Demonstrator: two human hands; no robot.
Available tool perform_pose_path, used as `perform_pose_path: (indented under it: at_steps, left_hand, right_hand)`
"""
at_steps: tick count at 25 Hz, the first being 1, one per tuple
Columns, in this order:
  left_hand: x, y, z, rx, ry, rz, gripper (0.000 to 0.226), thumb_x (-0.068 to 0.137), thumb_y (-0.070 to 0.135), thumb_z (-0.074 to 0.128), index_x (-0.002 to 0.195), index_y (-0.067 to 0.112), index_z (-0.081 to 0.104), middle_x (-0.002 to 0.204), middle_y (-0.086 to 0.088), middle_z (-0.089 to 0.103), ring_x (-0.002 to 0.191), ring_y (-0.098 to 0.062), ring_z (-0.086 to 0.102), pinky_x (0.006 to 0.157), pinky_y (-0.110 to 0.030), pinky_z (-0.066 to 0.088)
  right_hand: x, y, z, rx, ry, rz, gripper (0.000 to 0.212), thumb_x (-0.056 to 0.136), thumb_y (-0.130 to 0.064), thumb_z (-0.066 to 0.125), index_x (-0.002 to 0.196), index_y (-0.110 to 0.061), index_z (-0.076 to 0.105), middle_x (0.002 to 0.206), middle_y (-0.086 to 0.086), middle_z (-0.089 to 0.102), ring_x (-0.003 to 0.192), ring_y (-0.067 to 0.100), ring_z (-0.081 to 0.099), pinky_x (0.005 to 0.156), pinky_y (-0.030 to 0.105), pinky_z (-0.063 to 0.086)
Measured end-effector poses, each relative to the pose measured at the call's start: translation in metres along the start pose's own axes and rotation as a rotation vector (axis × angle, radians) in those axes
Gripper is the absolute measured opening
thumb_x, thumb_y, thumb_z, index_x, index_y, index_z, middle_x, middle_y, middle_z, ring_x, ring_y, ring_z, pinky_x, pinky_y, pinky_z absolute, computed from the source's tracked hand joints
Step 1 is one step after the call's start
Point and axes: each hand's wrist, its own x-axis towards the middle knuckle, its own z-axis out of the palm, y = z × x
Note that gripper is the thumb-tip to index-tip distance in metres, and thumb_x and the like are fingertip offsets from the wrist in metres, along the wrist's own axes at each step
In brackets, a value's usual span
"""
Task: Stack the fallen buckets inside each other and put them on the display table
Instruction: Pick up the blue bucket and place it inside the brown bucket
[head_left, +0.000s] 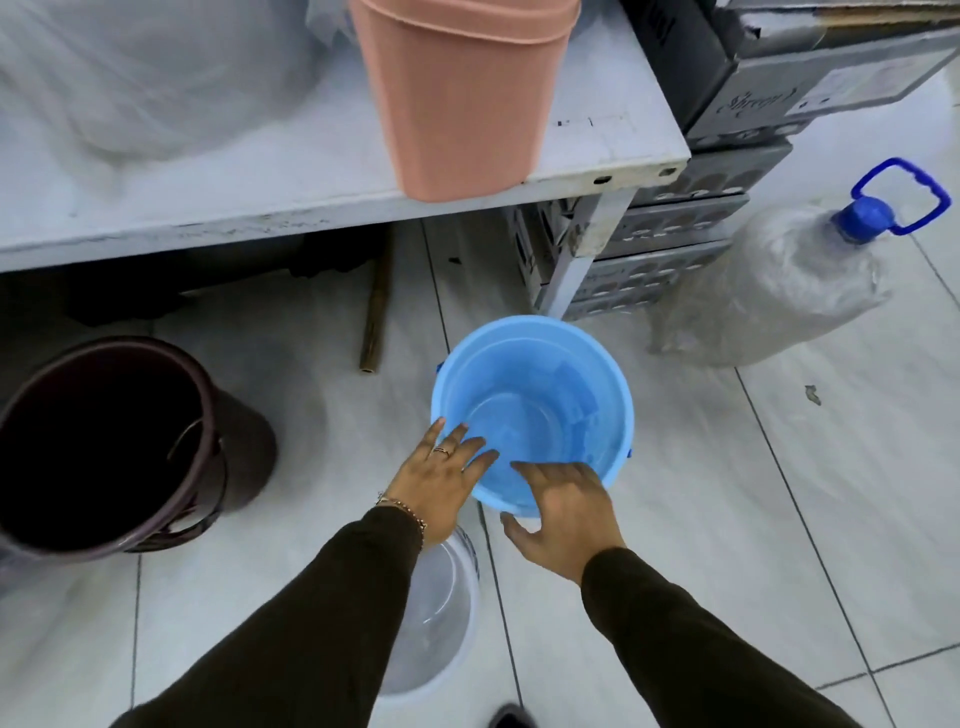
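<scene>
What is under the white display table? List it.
Under the table: a brown pipe on the floor tiles and dark shapes in shadow, unidentifiable. The tabletop hides the rest.

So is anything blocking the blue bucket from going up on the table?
Partly. The pink bucket already stands at the table edge, right above the blue bucket. Bare tabletop shows on both sides of it, so there looks to be room beside it.

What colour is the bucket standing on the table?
The bucket on the table is salmon pink, seen in the head view.
</scene>
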Motion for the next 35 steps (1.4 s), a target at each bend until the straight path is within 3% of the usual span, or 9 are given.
perform_pose_path:
  at_steps: [4,6,8,10,14,20,27,31,35]
  left_hand:
    - [0.000,0.003,-0.006,-0.814,0.270,-0.618,0.075,0.093,0.026,0.049,0.155,0.017,0.007,0.164,-0.007,0.015,0.150,-0.029,0.018,0.122,-0.042,0.021]
    - [0.017,0.001,-0.007,-1.228,0.140,-0.877,0.071,0.091,0.025,0.058,0.151,0.013,0.022,0.152,-0.014,0.040,0.136,-0.033,0.044,0.110,-0.039,0.038]
    - [0.030,-0.001,-0.009,-1.411,0.047,-0.963,0.050,0.085,0.012,0.058,0.133,0.011,0.044,0.130,-0.018,0.059,0.114,-0.038,0.059,0.096,-0.039,0.052]
    - [0.029,0.003,-0.013,-1.542,0.075,-0.982,0.046,0.075,0.009,0.054,0.120,0.012,0.052,0.119,-0.017,0.062,0.104,-0.039,0.063,0.088,-0.048,0.058]
    - [-0.011,0.013,-0.031,-1.572,0.163,-0.942,0.035,0.079,0.005,0.050,0.113,0.010,0.053,0.103,-0.011,0.062,0.090,-0.035,0.064,0.075,-0.047,0.061]
    - [-0.105,0.010,-0.056,-1.731,0.375,-0.953,0.028,0.086,0.001,0.049,0.103,0.023,0.054,0.107,-0.013,0.066,0.095,-0.036,0.068,0.069,-0.055,0.061]
    - [-0.258,-0.005,-0.082,-1.831,0.610,-0.956,0.030,0.092,0.001,0.050,0.106,0.027,0.056,0.102,-0.005,0.066,0.090,-0.024,0.068,0.063,-0.036,0.063]
    - [-0.350,-0.035,-0.066,-1.857,0.735,-0.997,0.033,0.095,0.003,0.052,0.124,0.018,0.055,0.112,-0.009,0.067,0.099,-0.029,0.068,0.066,-0.040,0.062]
    - [-0.417,-0.079,-0.061,-1.807,0.924,-1.097,0.025,0.095,0.001,0.050,0.118,0.011,0.053,0.110,-0.012,0.066,0.088,-0.023,0.068,0.054,-0.026,0.060]
  right_hand:
    - [0.012,0.043,-0.018,0.135,0.267,0.473,0.064,0.088,-0.053,0.057,0.142,-0.020,0.046,0.140,0.004,0.052,0.129,0.028,0.047,0.104,0.048,0.037]
    - [0.034,0.072,-0.016,0.343,0.089,0.812,0.071,0.093,-0.045,0.057,0.148,-0.006,0.036,0.146,0.017,0.047,0.132,0.037,0.045,0.106,0.051,0.038]
    - [0.049,0.087,-0.013,0.671,-0.077,0.948,0.056,0.094,-0.028,0.059,0.139,0.002,0.043,0.135,0.024,0.056,0.119,0.042,0.057,0.096,0.051,0.050]
    - [0.050,0.087,-0.015,0.775,0.002,0.922,0.040,0.091,-0.011,0.058,0.129,0.001,0.053,0.123,0.022,0.063,0.107,0.042,0.063,0.088,0.049,0.056]
    - [0.017,0.053,-0.042,0.777,0.212,0.854,0.049,0.088,-0.001,0.062,0.136,-0.003,0.053,0.129,0.016,0.062,0.112,0.034,0.060,0.091,0.033,0.046]
    - [-0.030,-0.036,-0.109,0.826,0.353,0.682,0.051,0.090,0.002,0.059,0.141,-0.006,0.051,0.131,0.009,0.062,0.101,0.013,0.053,0.088,0.024,0.041]
    - [-0.086,-0.164,-0.162,0.876,0.381,0.500,0.054,0.092,-0.004,0.063,0.143,-0.017,0.050,0.133,0.002,0.061,0.104,0.014,0.059,0.092,0.027,0.049]
    - [-0.102,-0.248,-0.156,0.966,0.359,0.375,0.057,0.089,-0.007,0.068,0.140,-0.027,0.052,0.135,-0.007,0.062,0.115,0.023,0.065,0.102,0.049,0.052]
    - [-0.088,-0.335,-0.148,1.057,0.351,0.211,0.057,0.087,-0.004,0.068,0.135,-0.031,0.054,0.124,-0.025,0.062,0.113,0.013,0.066,0.100,0.042,0.054]
